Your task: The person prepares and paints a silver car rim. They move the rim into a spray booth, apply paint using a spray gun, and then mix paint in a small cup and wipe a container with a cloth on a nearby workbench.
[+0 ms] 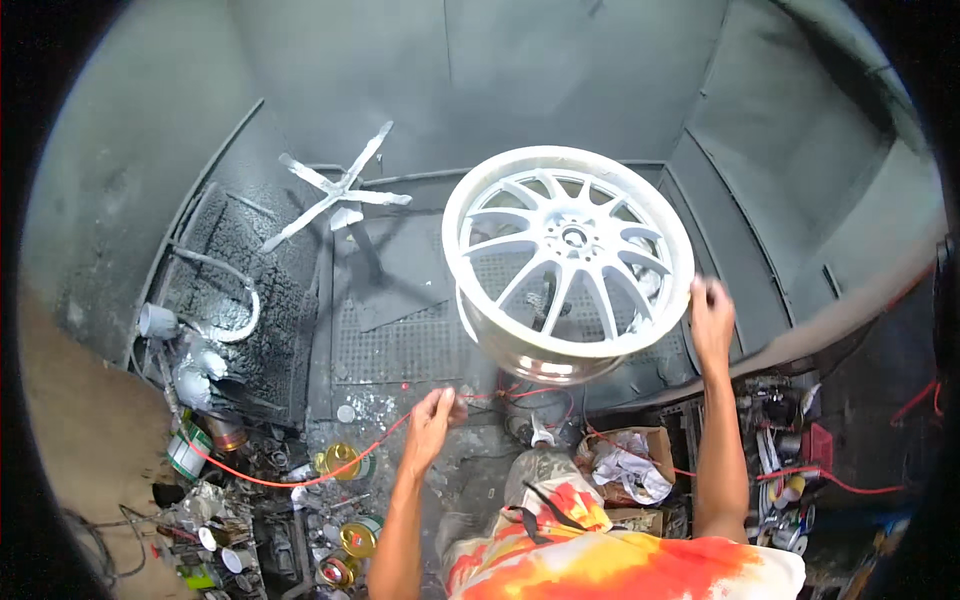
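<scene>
A pale spoked wheel rim (pixel 640 190) sits raised in front of me, face up and slightly tilted, with a shiny barrel underneath. At its right edge is my right hand (pixel 711 318), fingers curled in beside the lip; whatever they hold, if anything, is hidden. My left hand (pixel 432 425) is below and left of the rim, apart from it, with fingers curled together. A thin red hose (pixel 290 484) runs up to this hand and continues on its other side; whether the fingers grip it cannot be made out.
A paint-crusted star-shaped stand (pixel 345 190) is at the back left. Left of it, a coated panel (pixel 240 290) holds a looped hose and a grey cup (pixel 158 322). Paint cans (pixel 360 538) crowd the lower left. A cardboard box (pixel 655 450) with crumpled white material lies near my legs.
</scene>
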A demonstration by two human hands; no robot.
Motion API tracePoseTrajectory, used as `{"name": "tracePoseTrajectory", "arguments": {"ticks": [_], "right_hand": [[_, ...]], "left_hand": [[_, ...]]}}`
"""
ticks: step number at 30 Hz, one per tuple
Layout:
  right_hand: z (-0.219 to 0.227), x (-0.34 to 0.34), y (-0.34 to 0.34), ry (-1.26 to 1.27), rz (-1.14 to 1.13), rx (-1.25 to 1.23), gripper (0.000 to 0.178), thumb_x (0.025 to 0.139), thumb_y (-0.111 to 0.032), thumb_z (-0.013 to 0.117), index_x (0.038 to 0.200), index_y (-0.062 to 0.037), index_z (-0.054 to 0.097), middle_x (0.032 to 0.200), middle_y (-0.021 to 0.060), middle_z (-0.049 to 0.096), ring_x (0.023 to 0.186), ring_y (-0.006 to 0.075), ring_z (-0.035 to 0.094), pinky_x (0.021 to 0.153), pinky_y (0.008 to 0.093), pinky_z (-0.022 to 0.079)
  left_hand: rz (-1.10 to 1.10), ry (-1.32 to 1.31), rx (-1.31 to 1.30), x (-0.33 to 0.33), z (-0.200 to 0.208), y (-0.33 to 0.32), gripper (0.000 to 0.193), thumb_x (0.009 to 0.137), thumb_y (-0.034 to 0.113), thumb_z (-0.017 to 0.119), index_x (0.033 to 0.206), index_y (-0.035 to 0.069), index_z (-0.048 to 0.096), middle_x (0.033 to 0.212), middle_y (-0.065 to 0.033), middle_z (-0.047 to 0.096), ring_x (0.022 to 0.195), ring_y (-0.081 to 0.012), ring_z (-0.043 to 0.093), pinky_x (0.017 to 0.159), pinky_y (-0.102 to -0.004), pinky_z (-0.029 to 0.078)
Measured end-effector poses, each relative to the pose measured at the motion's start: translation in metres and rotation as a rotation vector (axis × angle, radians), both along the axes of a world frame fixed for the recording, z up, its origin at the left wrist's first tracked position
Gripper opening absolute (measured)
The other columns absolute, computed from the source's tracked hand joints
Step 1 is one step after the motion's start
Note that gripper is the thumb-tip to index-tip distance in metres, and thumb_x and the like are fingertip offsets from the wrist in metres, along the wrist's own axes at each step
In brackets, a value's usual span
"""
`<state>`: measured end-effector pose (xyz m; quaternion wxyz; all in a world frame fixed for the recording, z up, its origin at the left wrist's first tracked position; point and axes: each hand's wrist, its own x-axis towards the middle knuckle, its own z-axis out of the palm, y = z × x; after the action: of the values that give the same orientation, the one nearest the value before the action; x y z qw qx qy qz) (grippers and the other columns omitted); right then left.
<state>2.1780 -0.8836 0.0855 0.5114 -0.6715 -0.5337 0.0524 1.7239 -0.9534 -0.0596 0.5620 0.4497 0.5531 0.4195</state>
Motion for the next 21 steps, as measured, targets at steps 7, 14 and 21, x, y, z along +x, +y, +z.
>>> {"name": "tracePoseTrajectory", "arguments": {"ticks": [7, 14, 21], "right_hand": [[-0.017, 0.091, 0.273, -0.584, -0.234, -0.197, 0.046, 0.103, -0.042, 0.056, 0.107, 0.0008, 0.073, 0.101, 0.0256, 0.068, 0.104, 0.0413, 0.067, 0.096, 0.0489, 0.050], [-0.041, 0.122, 0.336, -0.105, 0.365, -0.707, 0.076, 0.102, -0.066, 0.049, 0.116, 0.0041, 0.074, 0.111, 0.0226, 0.075, 0.106, 0.0342, 0.071, 0.095, 0.0436, 0.050], [0.025, 0.085, 0.313, -0.209, 0.375, -0.636, 0.062, 0.097, -0.057, 0.066, 0.101, 0.0045, 0.077, 0.081, 0.0076, 0.070, 0.075, 0.0149, 0.061, 0.069, 0.0370, 0.050]], "left_hand": [[0.278, 0.061, -0.011, 0.082, 0.074, 0.126, 0.051, 0.113, 0.042, 0.041, 0.108, -0.003, 0.063, 0.090, -0.0135, 0.069, 0.086, -0.0247, 0.067, 0.083, -0.0388, 0.053], [0.358, 0.379, -0.063, 0.086, 0.082, 0.165, 0.059, 0.112, 0.044, 0.040, 0.111, -0.009, 0.067, 0.095, -0.0213, 0.071, 0.089, -0.0265, 0.064, 0.086, -0.0427, 0.048], [0.488, 0.075, -0.213, 0.078, 0.023, 0.163, 0.060, 0.109, 0.045, 0.047, 0.117, -0.011, 0.069, 0.100, -0.0183, 0.074, 0.096, -0.0204, 0.066, 0.090, -0.0377, 0.050]]}}
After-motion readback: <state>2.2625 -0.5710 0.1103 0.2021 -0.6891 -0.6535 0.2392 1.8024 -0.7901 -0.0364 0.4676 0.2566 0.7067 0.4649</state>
